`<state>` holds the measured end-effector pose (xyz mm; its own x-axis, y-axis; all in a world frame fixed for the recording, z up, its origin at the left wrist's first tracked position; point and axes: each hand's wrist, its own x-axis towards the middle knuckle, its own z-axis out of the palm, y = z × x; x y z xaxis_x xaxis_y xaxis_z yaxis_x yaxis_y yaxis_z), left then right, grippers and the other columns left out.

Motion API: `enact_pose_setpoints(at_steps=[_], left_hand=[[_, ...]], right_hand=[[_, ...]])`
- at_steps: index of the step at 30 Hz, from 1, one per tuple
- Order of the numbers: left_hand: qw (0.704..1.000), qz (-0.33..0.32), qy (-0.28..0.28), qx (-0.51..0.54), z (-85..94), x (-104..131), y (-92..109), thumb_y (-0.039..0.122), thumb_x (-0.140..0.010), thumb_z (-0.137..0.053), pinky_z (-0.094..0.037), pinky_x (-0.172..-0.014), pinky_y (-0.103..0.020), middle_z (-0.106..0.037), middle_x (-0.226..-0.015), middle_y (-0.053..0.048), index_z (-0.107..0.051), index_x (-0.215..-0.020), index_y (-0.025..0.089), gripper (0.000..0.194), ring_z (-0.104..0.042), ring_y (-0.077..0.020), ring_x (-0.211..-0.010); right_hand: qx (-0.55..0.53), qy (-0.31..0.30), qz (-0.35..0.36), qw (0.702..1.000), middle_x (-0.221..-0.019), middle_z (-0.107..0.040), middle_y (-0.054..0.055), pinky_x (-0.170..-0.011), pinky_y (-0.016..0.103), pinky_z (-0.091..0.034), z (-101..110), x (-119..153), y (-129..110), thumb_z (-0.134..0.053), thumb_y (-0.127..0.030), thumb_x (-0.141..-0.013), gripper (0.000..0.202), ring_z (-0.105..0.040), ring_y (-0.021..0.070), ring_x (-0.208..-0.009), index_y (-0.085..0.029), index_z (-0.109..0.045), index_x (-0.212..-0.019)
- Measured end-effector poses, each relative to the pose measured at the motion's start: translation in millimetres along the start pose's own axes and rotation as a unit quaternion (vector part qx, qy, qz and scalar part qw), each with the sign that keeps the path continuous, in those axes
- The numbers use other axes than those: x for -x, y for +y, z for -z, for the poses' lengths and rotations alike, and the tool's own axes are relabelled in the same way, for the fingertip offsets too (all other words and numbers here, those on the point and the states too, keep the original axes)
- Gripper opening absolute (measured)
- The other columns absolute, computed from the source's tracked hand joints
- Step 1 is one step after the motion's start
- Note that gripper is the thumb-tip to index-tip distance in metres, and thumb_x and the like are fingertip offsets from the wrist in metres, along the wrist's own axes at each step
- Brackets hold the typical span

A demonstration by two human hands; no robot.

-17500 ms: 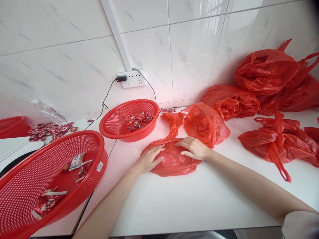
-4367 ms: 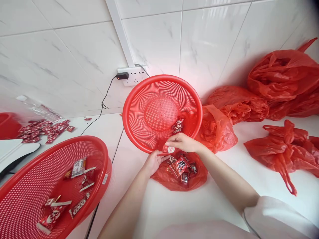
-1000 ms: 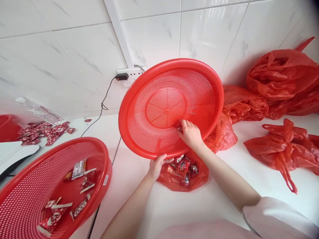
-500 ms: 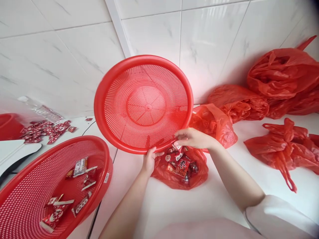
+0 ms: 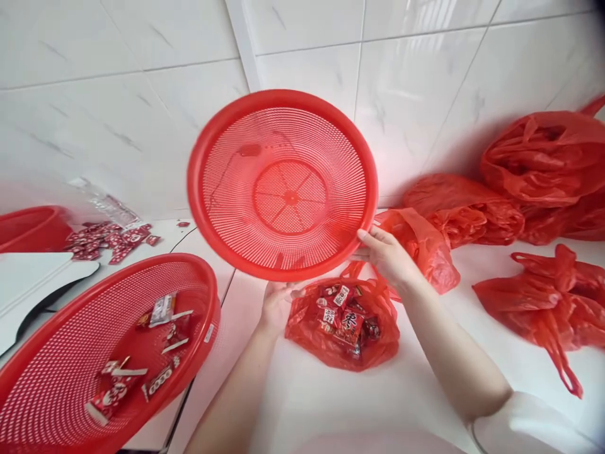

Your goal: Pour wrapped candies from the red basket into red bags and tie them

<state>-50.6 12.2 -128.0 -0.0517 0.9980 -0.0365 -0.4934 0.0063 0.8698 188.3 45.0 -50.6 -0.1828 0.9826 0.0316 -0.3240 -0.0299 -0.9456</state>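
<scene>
A round red mesh basket [image 5: 290,198], with nothing in it, is tilted up toward me above the table. My right hand [image 5: 385,252] grips its lower right rim, thumb on the inner side. My left hand [image 5: 278,306] is under the bottom rim, its fingers partly hidden behind the basket and against it. Below the basket, between my forearms, an open red plastic bag [image 5: 302,334] holds several red snack packets [image 5: 350,321]. At the left stands a larger red mesh basket [image 5: 208,284] with several packets [image 5: 113,394] at its bottom.
Several filled red plastic bags [image 5: 543,157] lie along the wall at the right, and a tied one [image 5: 558,296] sits nearer. Small red packets [image 5: 108,239], a clear plastic container [image 5: 111,205], a white lid-like object [image 5: 38,290] and another red basket [image 5: 35,227] are at the left.
My right hand has moved from over the bag's packets to the basket's lower right rim. The small packet by its fingers now lies in the bag. The view has shifted slightly.
</scene>
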Motion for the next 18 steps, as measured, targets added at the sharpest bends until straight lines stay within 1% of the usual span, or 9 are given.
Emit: enact_pose_setpoints(at_steps=[2,4,5,6,7,10,13,15,18], left_hand=[[0.989,-0.067,0.130,0.025,6.4,-6.2,2.7,0.023,-0.066,-0.058,-0.046,-0.062,-0.024,-0.064,-0.111,-0.004,-0.056,-0.110,0.026,0.044,-0.063,-0.0145,-0.080],[0.954,-0.133,0.262,0.054,15.1,-12.9,8.3,0.028,-0.072,-0.052,-0.042,-0.058,-0.022,-0.053,-0.133,-0.006,-0.044,-0.125,0.031,0.054,-0.062,-0.0105,-0.074],[0.938,-0.161,0.301,0.056,19.2,-15.3,11.7,0.029,-0.074,-0.050,-0.041,-0.056,-0.021,-0.047,-0.139,-0.006,-0.039,-0.130,0.033,0.057,-0.061,-0.0095,-0.071],[0.927,-0.185,0.323,0.047,22.5,-16.8,15.1,0.030,-0.075,-0.050,-0.040,-0.055,-0.021,-0.044,-0.141,-0.006,-0.036,-0.132,0.034,0.059,-0.061,-0.0089,-0.069],[0.921,-0.208,0.329,0.028,24.4,-17.2,18.1,0.029,-0.075,-0.050,-0.040,-0.054,-0.021,-0.044,-0.141,-0.005,-0.034,-0.132,0.035,0.060,-0.060,-0.0087,-0.068],[0.917,-0.258,0.301,-0.041,21.4,-13.0,21.1,0.027,-0.076,-0.052,-0.039,-0.052,-0.021,-0.052,-0.131,-0.004,-0.031,-0.132,0.038,0.061,-0.059,-0.0092,-0.065],[0.928,-0.267,0.242,-0.095,9.0,-4.5,14.0,0.023,-0.076,-0.054,-0.040,-0.050,-0.021,-0.055,-0.122,-0.003,-0.031,-0.132,0.037,0.062,-0.058,-0.0092,-0.062],[0.947,-0.240,0.167,-0.133,0.0,1.8,5.1,0.021,-0.076,-0.056,-0.040,-0.050,-0.021,-0.057,-0.118,-0.004,-0.042,-0.125,0.031,0.051,-0.056,-0.0084,-0.060],[0.975,-0.151,0.007,-0.161,-8.5,9.3,-9.6,0.020,-0.077,-0.057,-0.040,-0.048,-0.020,-0.059,-0.116,-0.006,-0.055,-0.107,0.023,0.031,-0.056,-0.0083,-0.060]], right_hand=[[0.000,0.033,0.016,0.999,-0.103,-0.070,0.006,-0.080,0.036,-0.055,5.5,6.9,-12.3,-0.065,-0.044,-0.079,0.033,-0.069,0.0183,-0.083,-0.021,-0.060,-0.101],[-0.003,0.067,0.045,0.997,-0.107,-0.069,0.005,-0.082,0.037,-0.055,13.3,12.3,-23.4,-0.064,-0.043,-0.081,0.029,-0.069,0.0181,-0.086,-0.022,-0.062,-0.100],[-0.007,0.084,0.063,0.994,-0.108,-0.069,0.005,-0.083,0.036,-0.055,17.7,14.3,-28.2,-0.063,-0.042,-0.081,0.026,-0.069,0.0177,-0.086,-0.022,-0.062,-0.098],[-0.010,0.102,0.079,0.992,-0.107,-0.069,0.004,-0.082,0.036,-0.055,22.2,15.7,-32.4,-0.063,-0.040,-0.081,0.023,-0.069,0.0173,-0.085,-0.023,-0.063,-0.096],[-0.013,0.120,0.093,0.988,-0.105,-0.069,0.003,-0.081,0.036,-0.055,27.0,16.9,-36.1,-0.064,-0.039,-0.081,0.021,-0.069,0.0170,-0.083,-0.023,-0.064,-0.094],[-0.013,0.172,0.122,0.977,-0.096,-0.071,0.003,-0.079,0.037,-0.056,41.7,20.1,-45.3,-0.064,-0.036,-0.080,0.014,-0.069,0.0176,-0.079,-0.023,-0.065,-0.087],[-0.003,0.188,0.127,0.974,-0.096,-0.071,0.005,-0.078,0.036,-0.056,53.6,24.2,-51.7,-0.064,-0.035,-0.081,0.013,-0.069,0.0186,-0.081,-0.023,-0.067,-0.083],[0.014,0.171,0.110,0.979,-0.098,-0.071,0.007,-0.077,0.033,-0.056,56.0,26.9,-53.6,-0.063,-0.036,-0.082,0.014,-0.069,0.0178,-0.081,-0.023,-0.069,-0.084],[0.024,0.114,0.075,0.990,-0.097,-0.071,0.008,-0.076,0.029,-0.056,47.0,29.3,-52.9,-0.063,-0.038,-0.082,0.018,-0.069,0.0169,-0.082,-0.022,-0.069,-0.088]])
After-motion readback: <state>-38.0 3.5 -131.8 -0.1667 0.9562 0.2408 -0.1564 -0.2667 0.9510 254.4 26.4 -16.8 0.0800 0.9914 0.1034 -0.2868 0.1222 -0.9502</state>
